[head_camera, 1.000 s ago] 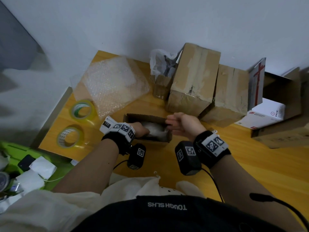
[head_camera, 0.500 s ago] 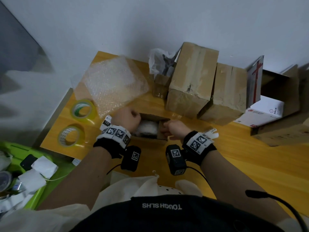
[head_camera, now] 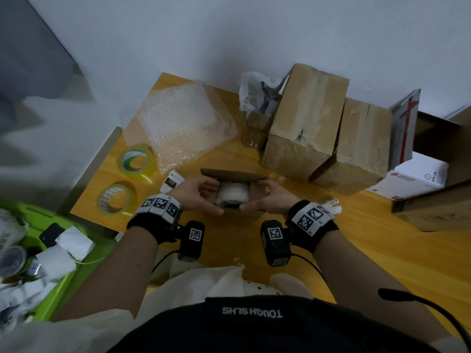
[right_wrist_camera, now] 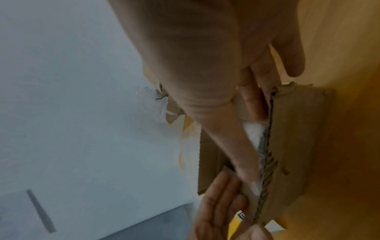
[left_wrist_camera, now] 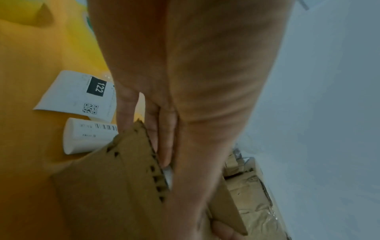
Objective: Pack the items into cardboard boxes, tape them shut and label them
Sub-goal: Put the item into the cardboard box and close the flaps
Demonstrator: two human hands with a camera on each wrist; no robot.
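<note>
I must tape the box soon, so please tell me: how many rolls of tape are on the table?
2. One roll with green print lies beside the bubble wrap; the other tape roll lies nearer the person, by the table's left edge. More may be hidden behind the boxes.

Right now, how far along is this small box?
Done: a white wrapped item sits inside the small box. In hand: left hand and right hand hold its sides, flaps open. Left: closing, taping with a tape roll, sticking on the label.
</note>
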